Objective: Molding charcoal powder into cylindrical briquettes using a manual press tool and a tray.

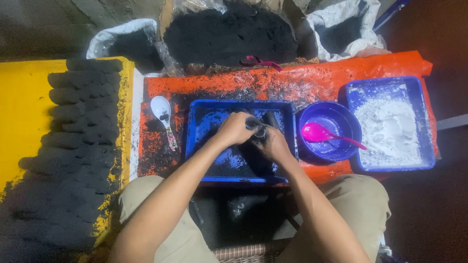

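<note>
My left hand (235,128) and my right hand (273,143) meet over a blue tray (195,122) smeared with black powder. Both hands close around a small dark tube-like mould (260,130) with a metal rim, held between them above the tray's middle. Fingers of both hands are blackened. What is inside the mould is hidden by my fingers.
A white spoon (163,117) lies on the orange sheet left of the tray. A purple bowl (341,141) holds a pink spoon (321,134). A blue tray of white powder (390,126) sits right. Rows of black moulded pieces (80,126) cover a yellow board. Sacks of black powder (229,34) stand behind.
</note>
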